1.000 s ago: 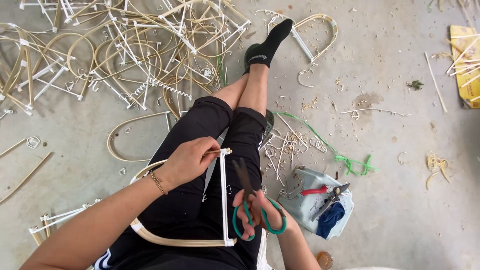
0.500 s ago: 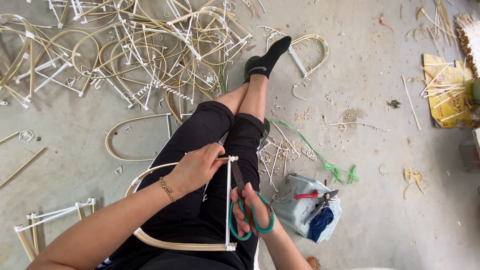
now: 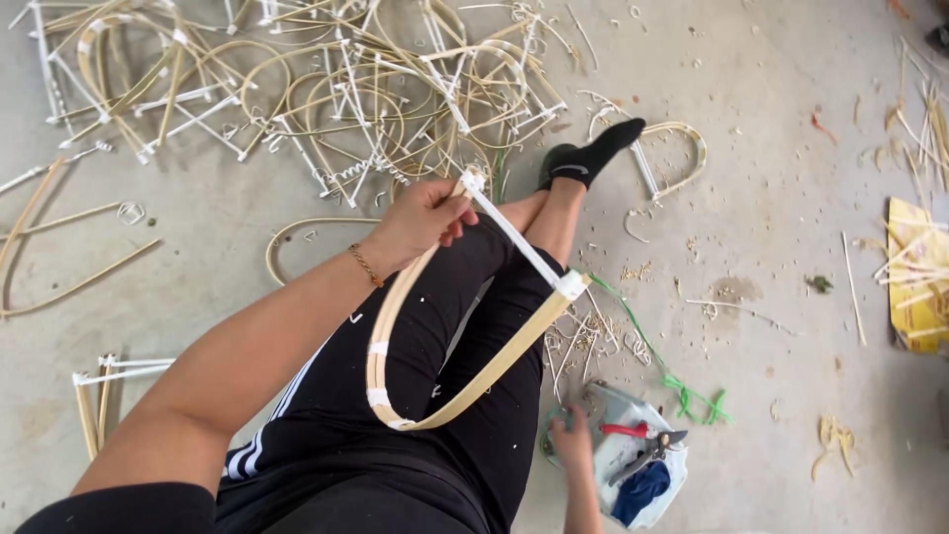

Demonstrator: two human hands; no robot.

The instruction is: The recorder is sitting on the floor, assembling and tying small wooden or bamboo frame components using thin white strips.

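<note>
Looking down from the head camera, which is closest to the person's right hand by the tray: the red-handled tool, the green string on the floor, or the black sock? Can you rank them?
From the right hand, low at the tray's edge:
1. Red-handled tool, in the tray just to its right.
2. Green string, on the floor beyond the tray, further right.
3. Black sock, far up the frame at the end of the outstretched leg.

Pale plastic bag (image 3: 615,407) lying open on the concrete floor (image 3: 781,178) by my right hand (image 3: 571,443), yellow flat package (image 3: 917,277) sitting at the floor's right edge

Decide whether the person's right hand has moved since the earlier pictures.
Yes. The right hand has left the lap and gone down to the white container on the concrete floor, beside the black-trousered leg.
</note>
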